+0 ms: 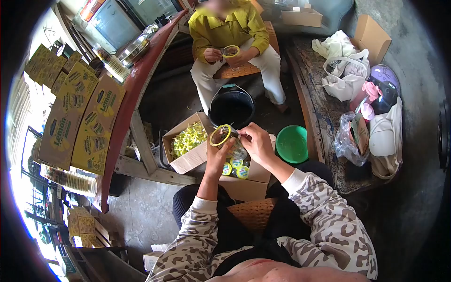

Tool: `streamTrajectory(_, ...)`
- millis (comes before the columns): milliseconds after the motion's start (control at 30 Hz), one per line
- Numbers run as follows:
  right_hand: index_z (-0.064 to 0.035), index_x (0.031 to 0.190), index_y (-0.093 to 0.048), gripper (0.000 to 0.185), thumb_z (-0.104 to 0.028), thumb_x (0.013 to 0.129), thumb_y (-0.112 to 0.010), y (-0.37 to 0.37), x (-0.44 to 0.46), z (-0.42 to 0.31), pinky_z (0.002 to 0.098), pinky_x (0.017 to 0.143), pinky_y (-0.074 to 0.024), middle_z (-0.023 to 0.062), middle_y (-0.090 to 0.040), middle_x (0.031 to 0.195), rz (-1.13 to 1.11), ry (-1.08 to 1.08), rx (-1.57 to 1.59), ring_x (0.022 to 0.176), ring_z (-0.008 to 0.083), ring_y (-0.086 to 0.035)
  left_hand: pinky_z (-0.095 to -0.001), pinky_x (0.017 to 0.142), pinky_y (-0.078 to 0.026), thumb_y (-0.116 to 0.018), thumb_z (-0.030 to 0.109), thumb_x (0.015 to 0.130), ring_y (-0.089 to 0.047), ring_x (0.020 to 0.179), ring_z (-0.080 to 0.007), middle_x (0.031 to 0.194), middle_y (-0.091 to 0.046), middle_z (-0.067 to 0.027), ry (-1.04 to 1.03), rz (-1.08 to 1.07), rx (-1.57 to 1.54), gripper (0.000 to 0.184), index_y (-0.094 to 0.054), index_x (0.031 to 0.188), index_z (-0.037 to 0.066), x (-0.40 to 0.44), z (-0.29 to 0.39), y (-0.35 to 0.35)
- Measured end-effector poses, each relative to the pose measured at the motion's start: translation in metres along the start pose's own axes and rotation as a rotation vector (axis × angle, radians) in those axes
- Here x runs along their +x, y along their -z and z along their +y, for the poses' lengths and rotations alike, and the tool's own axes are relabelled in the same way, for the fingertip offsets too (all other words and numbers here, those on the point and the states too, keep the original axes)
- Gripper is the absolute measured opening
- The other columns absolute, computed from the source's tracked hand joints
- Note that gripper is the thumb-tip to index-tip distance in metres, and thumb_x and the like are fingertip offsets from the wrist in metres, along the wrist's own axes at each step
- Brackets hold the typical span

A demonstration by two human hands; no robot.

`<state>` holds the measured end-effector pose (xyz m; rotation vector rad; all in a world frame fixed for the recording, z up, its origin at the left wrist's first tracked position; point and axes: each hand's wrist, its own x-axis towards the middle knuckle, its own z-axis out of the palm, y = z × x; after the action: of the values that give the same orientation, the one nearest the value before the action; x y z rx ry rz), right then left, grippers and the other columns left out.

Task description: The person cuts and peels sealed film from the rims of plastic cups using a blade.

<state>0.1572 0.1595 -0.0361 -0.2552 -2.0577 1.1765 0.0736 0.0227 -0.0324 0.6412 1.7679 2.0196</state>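
Observation:
My left hand (217, 155) is wrapped around a clear plastic cup with a yellow rim (229, 129), its mouth tilted up toward me. Close beside the cup, my right hand (257, 143) is closed in a pinch, and what its fingertips hold is too small to make out. Under my hands sits an open cardboard box (244, 189) with several lidded cups (242, 171) bearing green-and-white labels. Left of it, another cardboard box (186, 163) holds a heap of yellow-green strips (189, 139).
Opposite me a seated person (228, 28) holds a similar yellow-rimmed cup (230, 50). A black bucket (231, 107) and a green basin (291, 144) stand between us. Printed cartons (96, 127) line the red table (136, 70); bags and a purple helmet (385, 77) lie on the right bench.

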Motion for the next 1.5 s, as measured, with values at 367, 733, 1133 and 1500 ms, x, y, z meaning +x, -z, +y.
streamTrajectory(367, -0.0033, 0.088, -0.066, 0.011, -0.001, 0.078, -0.069, 0.001, 0.0, 0.002, 0.0347, 0.064, -0.0525, 0.0088, -0.061, 0.082, -0.035, 0.009, 0.01, 0.069, 0.0249, -0.065, -0.0432, 0.101, -0.042, -0.063, 0.022, 0.096, -0.049, 0.125, -0.0328, 0.137, -0.043, -0.0203, -0.255, 0.036, 0.39, 0.03, -0.062, 0.117, 0.0, 0.007, -0.02, 0.013)
streamTrajectory(733, -0.0022, 0.088, -0.066, 0.012, 0.002, 0.077, -0.069, 0.003, 0.0, 0.0, 0.0342, 0.065, -0.0534, 0.0096, -0.061, 0.082, -0.064, 0.031, 0.002, 0.072, 0.025, -0.066, -0.0402, 0.1, -0.041, -0.07, 0.018, 0.088, -0.049, 0.121, -0.0322, 0.129, -0.053, -0.0159, -0.423, 0.135, 0.858, 0.02, -0.073, 0.101, 0.003, -0.004, 0.01, 0.009)
streamTrajectory(1133, -0.0033, 0.089, -0.065, 0.015, 0.003, 0.076, -0.069, 0.007, 0.004, -0.005, 0.0356, 0.064, -0.0522, 0.0088, -0.059, 0.08, 0.009, 0.086, -0.056, 0.072, 0.0259, -0.063, -0.038, 0.073, -0.05, -0.063, 0.012, 0.092, -0.066, 0.079, -0.0315, 0.089, -0.067, -0.0171, -0.263, 0.122, 0.611, 0.016, -0.066, 0.101, -0.001, -0.009, 0.021, 0.004)
streamTrajectory(1500, -0.0066, 0.093, -0.067, 0.023, 0.003, 0.072, -0.073, 0.008, -0.003, -0.027, 0.0362, 0.06, -0.0517, 0.0062, -0.057, 0.08, 0.011, 0.332, -0.191, 0.071, 0.0242, -0.062, -0.0379, 0.078, -0.05, -0.062, 0.013, 0.093, -0.063, 0.074, -0.0322, 0.08, -0.064, -0.0176, -0.397, 0.095, 0.908, 0.017, -0.067, 0.097, -0.003, -0.015, 0.032, 0.005)
